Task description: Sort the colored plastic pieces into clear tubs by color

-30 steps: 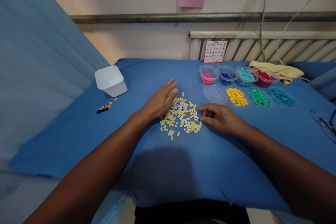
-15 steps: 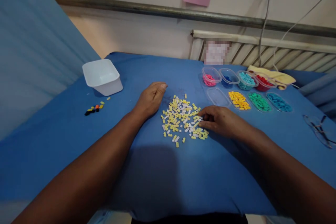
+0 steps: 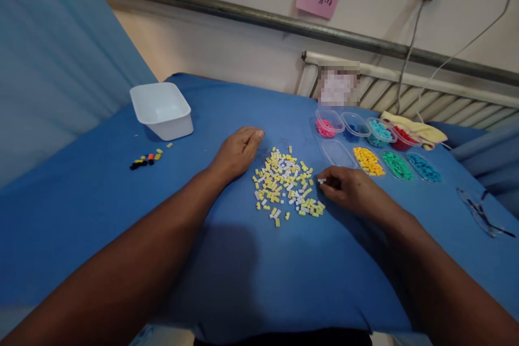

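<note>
Centre of the frame: a pile (image 3: 286,181) of pale yellow and white bricks on the blue counter (image 3: 292,270). At the pile's right, the right hand (image 3: 344,188) pinches a white brick (image 3: 321,180) between thumb and fingers. At its left, the left hand (image 3: 238,150) rests loosely curled; whether it encloses anything cannot be told. Upper left: a white tub (image 3: 174,128).

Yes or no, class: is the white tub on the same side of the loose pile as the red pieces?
No, the white tub stands left of the loose pile, while the red pieces sit right of it.
</note>
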Motion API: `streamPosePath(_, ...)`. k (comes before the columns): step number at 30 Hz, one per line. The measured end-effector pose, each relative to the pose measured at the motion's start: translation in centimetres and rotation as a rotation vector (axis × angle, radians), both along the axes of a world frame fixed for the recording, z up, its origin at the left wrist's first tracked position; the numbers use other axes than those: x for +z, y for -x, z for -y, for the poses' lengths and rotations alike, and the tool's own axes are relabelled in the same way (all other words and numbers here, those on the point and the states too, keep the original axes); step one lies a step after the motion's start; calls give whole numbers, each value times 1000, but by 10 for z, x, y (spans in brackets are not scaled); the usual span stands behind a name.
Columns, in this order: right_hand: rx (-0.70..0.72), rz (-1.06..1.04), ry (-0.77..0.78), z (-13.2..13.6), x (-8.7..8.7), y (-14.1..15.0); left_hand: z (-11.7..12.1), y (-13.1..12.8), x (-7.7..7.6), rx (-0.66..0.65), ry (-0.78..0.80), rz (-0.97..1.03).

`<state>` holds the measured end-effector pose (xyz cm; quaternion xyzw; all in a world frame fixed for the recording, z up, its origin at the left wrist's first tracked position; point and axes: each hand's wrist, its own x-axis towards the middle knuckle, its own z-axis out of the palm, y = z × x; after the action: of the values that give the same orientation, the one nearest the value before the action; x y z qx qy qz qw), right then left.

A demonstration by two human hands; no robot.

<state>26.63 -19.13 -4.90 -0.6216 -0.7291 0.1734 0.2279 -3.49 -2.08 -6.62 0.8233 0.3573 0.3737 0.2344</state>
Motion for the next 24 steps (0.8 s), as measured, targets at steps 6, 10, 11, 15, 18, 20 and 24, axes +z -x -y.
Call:
streamPosePath(6,-223,176,-170,-19,7,-48,0,0,1,20,14,-18)
streamPosePath(10,-268,200,-187,-23,1,-67,-1,0,2,25,17,-6)
streamPosePath(11,-280,188,-207,-21,-2,-69,-1,0,2,26,19,-7)
streamPosePath(15,-319,139,-293,-12,-10,-75,-1,0,2,35,31,-23)
streamPosePath(18,-333,126,-308,-9,-11,-80,-1,0,3,30,29,-16)
streamPosePath(20,-339,151,-308,-8,-11,-82,-2,0,3,25,22,-10)
streamPosePath(24,-225,249,-234,-5,-11,-79,-3,1,2,10,-2,-9)
